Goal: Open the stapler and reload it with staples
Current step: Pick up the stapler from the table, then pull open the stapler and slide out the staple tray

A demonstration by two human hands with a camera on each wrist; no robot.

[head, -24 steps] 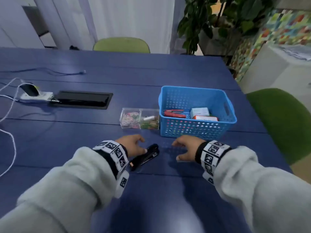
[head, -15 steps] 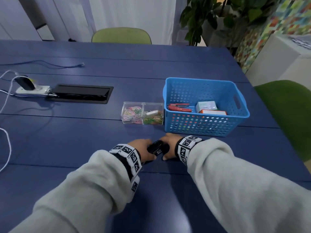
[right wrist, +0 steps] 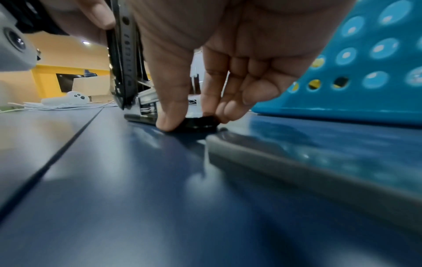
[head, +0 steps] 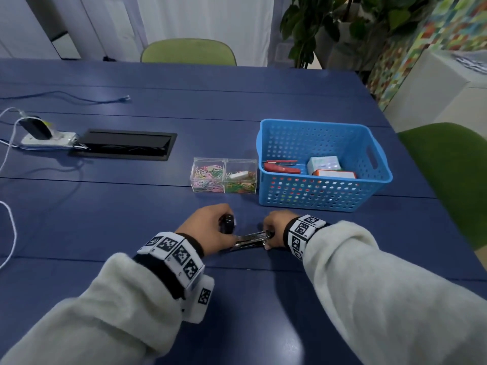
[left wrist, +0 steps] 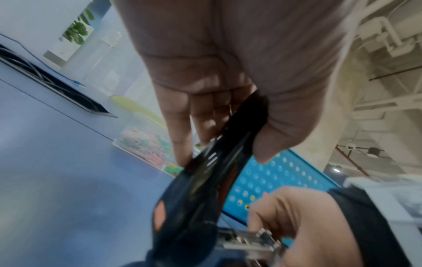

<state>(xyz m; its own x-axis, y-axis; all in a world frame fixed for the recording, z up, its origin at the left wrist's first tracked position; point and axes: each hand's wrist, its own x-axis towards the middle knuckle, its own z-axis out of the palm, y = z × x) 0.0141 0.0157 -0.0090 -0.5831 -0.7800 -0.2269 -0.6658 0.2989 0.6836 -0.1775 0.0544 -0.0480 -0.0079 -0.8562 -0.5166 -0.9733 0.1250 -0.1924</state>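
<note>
Black and hinged, the stapler (head: pixel 246 237), near the blue basket (head: pixel 324 198), is best swung fully open while its cover is gripped by the left hand (head: pixel 208 230) and its base pinched down by the right hand (head: pixel 275 227).

A blue table (head: pixel 237 106) fills most of the head view. At right of centre stands a blue perforated basket (head: pixel 324 192) holding a red tool (head: pixel 280 167), a pale box (head: pixel 323 162) and an orange-topped box (head: pixel 334 174). Touching its left wall is a clear 2-compartment case (head: pixel 224 177) of coloured paper clips. At left, a black recessed cable hatch (head: pixel 123 144) sits in the tabletop, with a white power strip (head: pixel 48 139) just beside it, carrying a black plug. White cables (head: pixel 10 233) run along the left edge; a thin blue cable (head: pixel 79 97) lies further back. A green chair (head: pixel 188 52) stands at top centre, another green chair (head: pixel 448 177) at right, a leafy plant (head: pixel 329 25) at upper right.
</note>
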